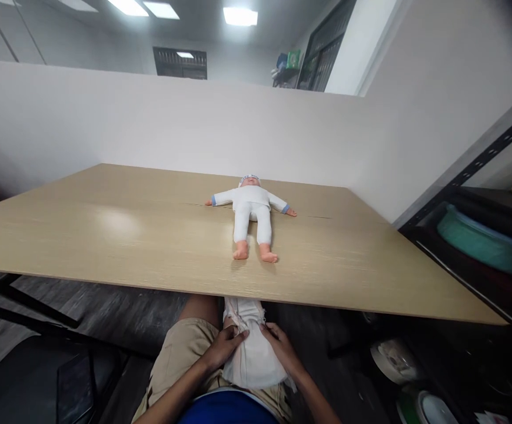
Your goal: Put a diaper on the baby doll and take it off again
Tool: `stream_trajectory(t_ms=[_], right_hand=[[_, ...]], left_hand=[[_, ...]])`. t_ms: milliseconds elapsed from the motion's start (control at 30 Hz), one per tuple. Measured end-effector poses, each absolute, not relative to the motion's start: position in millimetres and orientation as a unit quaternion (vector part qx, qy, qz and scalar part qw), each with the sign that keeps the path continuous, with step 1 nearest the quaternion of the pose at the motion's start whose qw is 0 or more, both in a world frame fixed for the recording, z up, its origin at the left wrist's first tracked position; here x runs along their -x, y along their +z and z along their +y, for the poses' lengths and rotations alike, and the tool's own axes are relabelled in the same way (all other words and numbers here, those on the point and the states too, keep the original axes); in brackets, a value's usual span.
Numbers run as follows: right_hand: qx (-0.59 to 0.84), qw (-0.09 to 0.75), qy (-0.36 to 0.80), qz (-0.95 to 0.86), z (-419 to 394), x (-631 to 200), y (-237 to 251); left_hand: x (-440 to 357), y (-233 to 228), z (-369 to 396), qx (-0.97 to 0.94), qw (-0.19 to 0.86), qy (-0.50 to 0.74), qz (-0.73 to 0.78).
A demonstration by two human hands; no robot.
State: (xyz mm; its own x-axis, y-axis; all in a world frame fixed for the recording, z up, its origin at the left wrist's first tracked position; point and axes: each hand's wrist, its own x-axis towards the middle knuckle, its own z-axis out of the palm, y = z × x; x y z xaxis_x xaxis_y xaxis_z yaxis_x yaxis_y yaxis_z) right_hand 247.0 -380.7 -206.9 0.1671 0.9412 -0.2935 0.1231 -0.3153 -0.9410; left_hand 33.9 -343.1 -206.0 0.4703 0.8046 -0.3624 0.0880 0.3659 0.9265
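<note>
A white diaper [256, 360] lies opened lengthwise across my lap, its far end reaching under the table edge. My left hand [224, 348] pinches its left side, thumb on top and fingers partly hidden. On the opposite side, my right hand [281, 346] grips the other edge, with the thumb and fingers close together. Beyond my hands, a baby doll [252, 215] in a white top and white trousers rests on its back on the table [150, 235]. Its arms are spread, its bare feet point toward me, and a patterned band or cap shows at its head.
A black chair [13, 377] with a phone [75, 386] on it stands at left. The shelf rack [468, 159] at right holds a green plastic-wrapped item [485, 238]. Round containers [395, 359] sit low at right. A wall [172, 123] rises behind the table.
</note>
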Motion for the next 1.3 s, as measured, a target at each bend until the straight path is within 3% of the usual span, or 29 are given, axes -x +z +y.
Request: stream_trajectory(t_ms=[233,400,567,667,800,1100,1300], right_hand=[[0.608,0.417,0.542,-0.403,-399,-236,-173],[0.572,0.419,0.539,-0.455,-453,-232,-91],[0.591,0.421,0.423,-0.542,-488,-229,6],[0.597,0.440,0.342,-0.577,-479,-226,31],[0.602,0.456,0.298,-0.584,-442,-224,21],[0.630,0.415,0.324,-0.571,-406,-232,-42],[0.666,0.435,0.123,-0.594,-404,-233,-40]], left_hand=[[-38,-179,-364,-0.422,0.752,0.274,0.425],[-16,-111,-410,-0.474,0.713,0.322,0.405],[5,-25,-444,-0.593,0.622,0.334,0.386],[7,2,-436,-0.630,0.553,0.356,0.413],[-2,2,-404,-0.611,0.551,0.384,0.420],[-15,-59,-371,-0.527,0.646,0.395,0.387],[-14,-76,-371,-0.504,0.672,0.394,0.374]])
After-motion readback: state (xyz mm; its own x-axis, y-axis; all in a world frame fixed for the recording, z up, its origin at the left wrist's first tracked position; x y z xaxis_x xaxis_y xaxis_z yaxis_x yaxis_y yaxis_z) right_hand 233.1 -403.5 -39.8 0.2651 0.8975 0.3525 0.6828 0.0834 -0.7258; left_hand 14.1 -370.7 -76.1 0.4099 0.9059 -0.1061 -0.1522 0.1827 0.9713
